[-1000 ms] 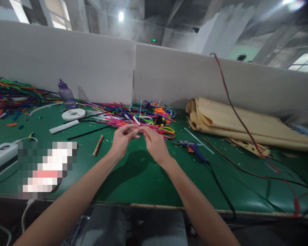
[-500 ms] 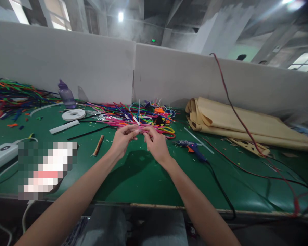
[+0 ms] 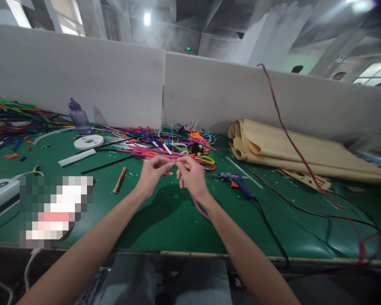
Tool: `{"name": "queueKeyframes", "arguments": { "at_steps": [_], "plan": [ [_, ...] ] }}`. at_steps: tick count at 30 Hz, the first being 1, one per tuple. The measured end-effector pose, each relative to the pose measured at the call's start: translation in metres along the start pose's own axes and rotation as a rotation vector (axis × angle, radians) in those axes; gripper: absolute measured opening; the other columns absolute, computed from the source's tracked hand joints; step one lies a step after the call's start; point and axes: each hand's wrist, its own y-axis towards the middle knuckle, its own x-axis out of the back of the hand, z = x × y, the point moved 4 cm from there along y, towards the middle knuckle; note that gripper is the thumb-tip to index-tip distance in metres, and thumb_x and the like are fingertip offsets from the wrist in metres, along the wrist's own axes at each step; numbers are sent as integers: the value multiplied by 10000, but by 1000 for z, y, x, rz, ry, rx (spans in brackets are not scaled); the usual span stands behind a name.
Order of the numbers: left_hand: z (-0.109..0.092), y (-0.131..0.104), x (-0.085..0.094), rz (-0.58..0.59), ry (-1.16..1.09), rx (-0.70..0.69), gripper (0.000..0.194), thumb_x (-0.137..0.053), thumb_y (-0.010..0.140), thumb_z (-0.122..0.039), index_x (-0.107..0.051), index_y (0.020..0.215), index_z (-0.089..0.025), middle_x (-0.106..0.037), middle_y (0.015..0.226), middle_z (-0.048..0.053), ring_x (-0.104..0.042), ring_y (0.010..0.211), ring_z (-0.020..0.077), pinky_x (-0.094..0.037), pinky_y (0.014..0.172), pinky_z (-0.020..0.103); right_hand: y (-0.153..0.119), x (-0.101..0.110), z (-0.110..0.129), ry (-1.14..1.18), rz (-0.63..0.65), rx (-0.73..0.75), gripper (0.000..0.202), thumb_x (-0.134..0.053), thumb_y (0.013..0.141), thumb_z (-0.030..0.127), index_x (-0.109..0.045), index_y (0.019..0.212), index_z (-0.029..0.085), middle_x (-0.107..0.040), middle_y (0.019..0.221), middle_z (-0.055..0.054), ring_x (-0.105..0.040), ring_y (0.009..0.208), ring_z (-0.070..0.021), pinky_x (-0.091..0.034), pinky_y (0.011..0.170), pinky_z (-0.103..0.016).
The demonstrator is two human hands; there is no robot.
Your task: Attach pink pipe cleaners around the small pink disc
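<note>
Both my hands meet fingertip to fingertip above the green table (image 3: 165, 237). My left hand (image 3: 153, 173) is closed in a pinch, with a thin white strand (image 3: 172, 142) rising from its fingertips. My right hand (image 3: 192, 173) is pinched too, touching the same spot. A soft pink strip (image 3: 200, 208) curves down from under the right hand and passes behind the wrist. Exactly where strand and strip join is too small to make out. Just behind the hands lies a bundle of pink strips (image 3: 135, 153) among other colourful ones.
A glue gun (image 3: 236, 183) lies right of my hands, its cord running to the front edge. Further right is folded brown paper (image 3: 292, 146). To the left are a white spool (image 3: 89, 142), a purple bottle (image 3: 79, 118), a brown stick (image 3: 120, 180) and a white power strip (image 3: 1, 192).
The pink strip now shows hanging below my right hand. Its fingers have shifted slightly at the pinch. The whole view has moved a little.
</note>
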Motion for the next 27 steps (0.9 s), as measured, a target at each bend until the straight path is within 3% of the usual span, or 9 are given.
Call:
{"name": "queueKeyframes", "arguments": {
  "at_steps": [6,11,22,27],
  "plan": [
    [-7,-3,-3,43,97,-108,254,-694,692,-372,-627,803,-154,-627,775,17,-615,707,143,-563,605,285,2,1,-2,56,7,-32,152,-487,835,338,-518,847,190,-489,464,92,-422,259,-54,-283,275,-149],
    [-9,-3,-4,85,63,-67,269,-637,746,-406,-619,843,-156,-654,859,56,-637,860,202,-568,631,303,3,3,1,93,38,-59,172,-490,833,355,-516,838,186,-497,470,89,-407,256,-49,-277,264,-151],
    [-6,0,-3,79,3,16,277,-709,671,-379,-632,851,-183,-665,854,34,-652,845,195,-538,601,268,4,3,0,169,73,-70,171,-510,824,353,-520,839,184,-495,464,95,-403,247,-51,-275,251,-151],
    [-8,-2,-5,67,90,-46,303,-691,678,-422,-653,827,-161,-667,852,59,-654,832,213,-547,581,280,4,3,-1,179,67,-65,166,-508,828,351,-512,821,185,-498,459,95,-401,246,-53,-273,252,-158]
  ]
}}
